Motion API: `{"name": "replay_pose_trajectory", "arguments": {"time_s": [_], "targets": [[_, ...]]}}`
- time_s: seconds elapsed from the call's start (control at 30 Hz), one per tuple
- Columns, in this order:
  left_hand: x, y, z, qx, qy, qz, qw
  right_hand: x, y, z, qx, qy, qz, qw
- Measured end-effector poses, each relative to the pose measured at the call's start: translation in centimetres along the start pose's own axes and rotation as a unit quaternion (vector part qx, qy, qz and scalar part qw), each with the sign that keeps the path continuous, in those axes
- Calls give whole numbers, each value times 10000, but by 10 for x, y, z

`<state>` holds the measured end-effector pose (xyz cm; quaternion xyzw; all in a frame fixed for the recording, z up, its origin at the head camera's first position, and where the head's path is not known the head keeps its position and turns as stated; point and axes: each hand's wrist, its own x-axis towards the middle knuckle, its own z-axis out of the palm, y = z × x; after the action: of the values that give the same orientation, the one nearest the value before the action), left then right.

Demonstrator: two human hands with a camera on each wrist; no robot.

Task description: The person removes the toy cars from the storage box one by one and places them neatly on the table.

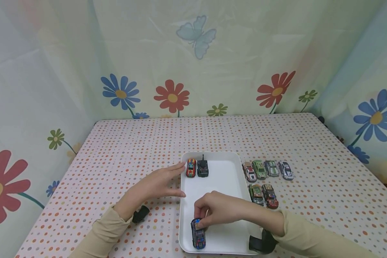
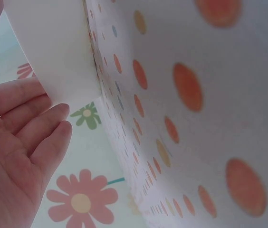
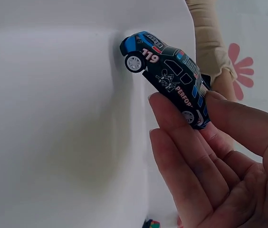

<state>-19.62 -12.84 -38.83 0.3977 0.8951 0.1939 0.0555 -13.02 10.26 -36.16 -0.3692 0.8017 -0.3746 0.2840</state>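
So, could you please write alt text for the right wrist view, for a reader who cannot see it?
The person's right hand pinches a dark toy car marked 119 by one end, with a white tray filling the left side. Behind are a beige sleeve and a pale cloth bearing a flower.

From here I see passage over the far right of the white tray (image 1: 224, 182) and the bench (image 1: 145, 141) beyond. The right hand (image 1: 219, 209) and its blue-black toy car (image 1: 199, 237) block the near end; the left hand (image 1: 156, 184) bars the left rim; a red toy car (image 1: 191, 168) and black toy vehicle (image 1: 202, 169) fill the far left corner.
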Motion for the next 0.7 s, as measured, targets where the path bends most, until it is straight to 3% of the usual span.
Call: {"name": "replay_pose_trajectory", "arguments": {"time_s": [0.27,0.7], "targets": [[0,1,0,-37,-19,-50,10000,-11,6,-12,725,156,197,9971],[0,3,0,-25,-36,-94,9999,-42,17,-40,1605,691,752,9817]]}}
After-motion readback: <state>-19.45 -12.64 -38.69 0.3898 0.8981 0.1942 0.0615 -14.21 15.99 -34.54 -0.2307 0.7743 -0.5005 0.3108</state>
